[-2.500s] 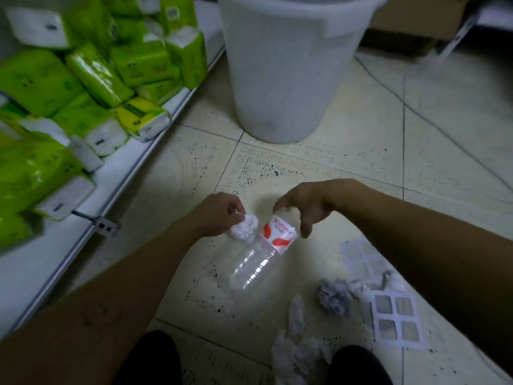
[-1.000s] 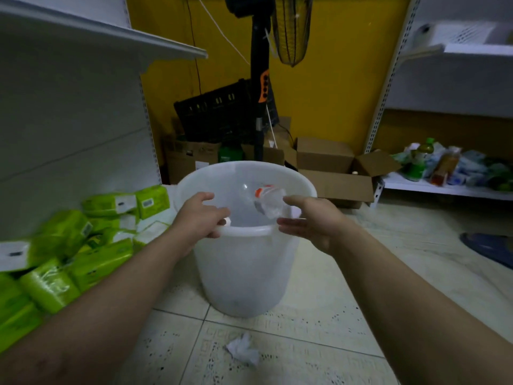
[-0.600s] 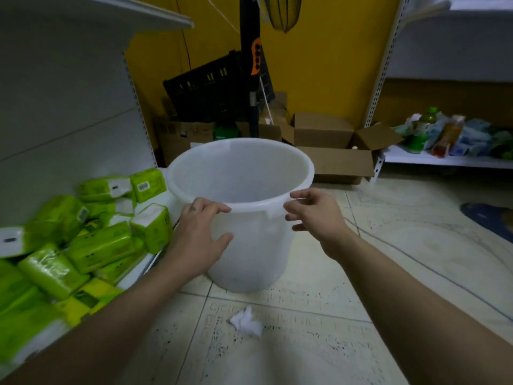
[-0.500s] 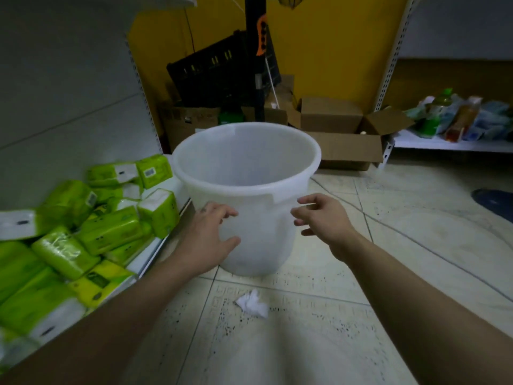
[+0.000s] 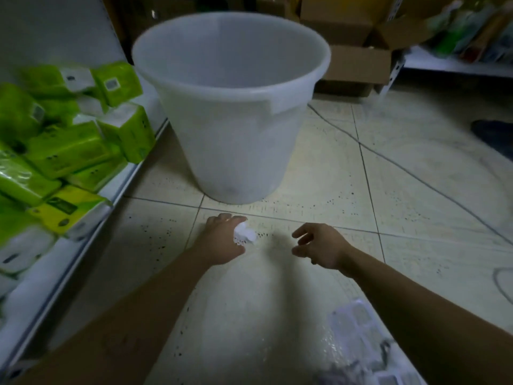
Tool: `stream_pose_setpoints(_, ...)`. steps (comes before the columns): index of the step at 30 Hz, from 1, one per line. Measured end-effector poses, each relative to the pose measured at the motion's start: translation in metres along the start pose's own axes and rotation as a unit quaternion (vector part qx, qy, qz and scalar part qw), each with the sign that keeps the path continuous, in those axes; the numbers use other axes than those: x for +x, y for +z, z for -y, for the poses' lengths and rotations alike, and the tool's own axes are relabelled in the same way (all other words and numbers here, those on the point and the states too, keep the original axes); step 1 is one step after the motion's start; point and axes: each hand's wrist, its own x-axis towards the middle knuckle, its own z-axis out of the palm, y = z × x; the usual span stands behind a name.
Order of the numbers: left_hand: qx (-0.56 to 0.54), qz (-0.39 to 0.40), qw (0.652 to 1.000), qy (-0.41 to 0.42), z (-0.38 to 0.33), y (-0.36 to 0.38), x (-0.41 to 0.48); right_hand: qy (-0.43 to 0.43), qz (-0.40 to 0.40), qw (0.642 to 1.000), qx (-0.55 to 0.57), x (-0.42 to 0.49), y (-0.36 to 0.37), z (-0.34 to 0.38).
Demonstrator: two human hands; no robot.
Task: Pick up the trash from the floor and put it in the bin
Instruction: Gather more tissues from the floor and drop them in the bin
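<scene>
A small white crumpled paper wad (image 5: pixel 244 235) lies on the tiled floor just in front of the white translucent plastic bin (image 5: pixel 236 145). My left hand (image 5: pixel 222 241) is down at the wad, fingers above it and thumb below, curled round it with the wad resting on the floor. My right hand (image 5: pixel 319 245) hovers to the right of it, fingers spread, holding nothing. A clear plastic blister tray (image 5: pixel 358 329) and grey crumpled trash (image 5: pixel 349 369) lie blurred at the bottom right, beside my right forearm.
Green tissue packs (image 5: pixel 69 145) are piled on a low white shelf (image 5: pixel 91 232) at the left. Cardboard boxes (image 5: pixel 355 65) stand behind the bin. A dark shoe (image 5: pixel 494 134) and a thin cable (image 5: pixel 416 176) lie on the floor at the right.
The bottle dropped into the bin. Both hands then left the bin rim and went down to the floor, and my view tilted down. My left hand has reached the paper wad.
</scene>
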Motion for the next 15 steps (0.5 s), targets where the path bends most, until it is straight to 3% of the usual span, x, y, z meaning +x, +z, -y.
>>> stream_pose_setpoints(5, 0.047, 0.047, 0.998, -0.002, 0.0, 0.031, 0.021, 0.037, -0.032, 0.997, -0.06, -0.016, 0.005, -0.057)
stream_pose_setpoints(8, 0.086, 0.089, 0.991, 0.053, -0.002, 0.046, 0.026, 0.095, -0.079, 0.99, -0.072, -0.025, 0.014, -0.09)
stream_pose_setpoints(15, 0.021, 0.018, 0.998, 0.062, -0.014, 0.098, 0.011, 0.196, -0.079, 0.943, -0.257, -0.052, 0.052, -0.144)
